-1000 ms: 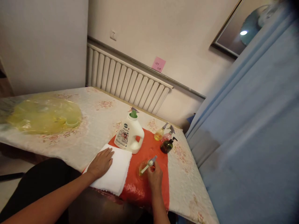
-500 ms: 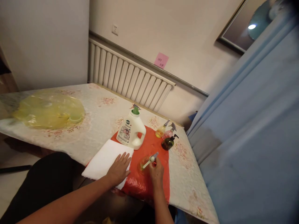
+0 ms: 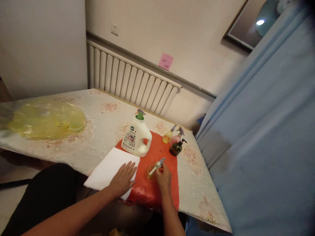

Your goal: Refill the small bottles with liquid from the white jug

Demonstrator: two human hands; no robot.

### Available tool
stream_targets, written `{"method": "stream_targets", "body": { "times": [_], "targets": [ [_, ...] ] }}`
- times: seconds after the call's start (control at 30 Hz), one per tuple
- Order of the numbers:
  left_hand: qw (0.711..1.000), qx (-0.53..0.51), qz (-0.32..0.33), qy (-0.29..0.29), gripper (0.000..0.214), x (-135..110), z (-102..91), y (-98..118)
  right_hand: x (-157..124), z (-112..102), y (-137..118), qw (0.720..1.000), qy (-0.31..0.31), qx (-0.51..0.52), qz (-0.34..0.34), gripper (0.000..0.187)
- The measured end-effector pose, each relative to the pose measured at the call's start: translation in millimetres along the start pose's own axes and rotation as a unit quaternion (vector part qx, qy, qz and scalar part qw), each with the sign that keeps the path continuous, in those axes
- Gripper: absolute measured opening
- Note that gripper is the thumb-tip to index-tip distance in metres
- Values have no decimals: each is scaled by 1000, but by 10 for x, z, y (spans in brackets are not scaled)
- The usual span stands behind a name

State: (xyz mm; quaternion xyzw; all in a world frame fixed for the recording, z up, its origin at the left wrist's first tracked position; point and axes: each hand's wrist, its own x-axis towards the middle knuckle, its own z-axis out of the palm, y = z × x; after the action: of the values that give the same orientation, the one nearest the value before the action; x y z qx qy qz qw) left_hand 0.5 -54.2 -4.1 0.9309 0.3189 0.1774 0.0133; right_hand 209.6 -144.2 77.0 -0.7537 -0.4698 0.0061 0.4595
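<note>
My left hand [image 3: 124, 179] lies flat on a white sheet [image 3: 108, 168] that looks like a cloth or paper towel, its fingers slightly spread. To its right, my right hand [image 3: 164, 178] has its fingers closed round the head of a small clear spray bottle [image 3: 151, 171] with a white and grey top. That bottle rests on a red plastic sheet [image 3: 145, 193], and its far side from the fingers is partly see-through. Behind both hands stands a white detergent jug [image 3: 135, 139] with a handle and a green mouth.
At the back right of the red sheet stand a yellow spray bottle [image 3: 168, 136], a pink spray bottle [image 3: 176, 138] and a dark pump bottle [image 3: 176, 148]. A yellow plastic bag [image 3: 46, 119] lies on the flowered tablecloth [image 3: 103, 127]. A blue curtain [image 3: 258, 131] hangs at right.
The view has shifted slightly, so everything sits a little further left. Both hands keep their places on the white sheet and the spray bottle.
</note>
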Motion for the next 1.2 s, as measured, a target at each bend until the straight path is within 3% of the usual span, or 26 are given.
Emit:
{"method": "stream_targets", "body": {
  "times": [0.53,0.73,0.83,0.93,1.07,1.2],
  "targets": [
    [998,-52,-23,-12,60,48,-3,-23,16,-22,-26,999,-19,20,21,24],
    [995,-80,-66,-13,54,154,-86,42,65,-145,-39,997,-17,58,45,24],
    [990,-130,-50,-12,57,217,-116,41,113,-232,-57,997,-4,57,48,26],
    [975,-221,-14,-15,64,308,-157,50,166,-287,-117,997,4,50,50,26],
    [940,-340,-8,-9,91,478,-249,171,216,-288,-280,997,3,67,47,23],
    [918,-396,-2,20,112,605,-334,344,202,-259,-445,995,-15,87,52,21]
  ]
}}
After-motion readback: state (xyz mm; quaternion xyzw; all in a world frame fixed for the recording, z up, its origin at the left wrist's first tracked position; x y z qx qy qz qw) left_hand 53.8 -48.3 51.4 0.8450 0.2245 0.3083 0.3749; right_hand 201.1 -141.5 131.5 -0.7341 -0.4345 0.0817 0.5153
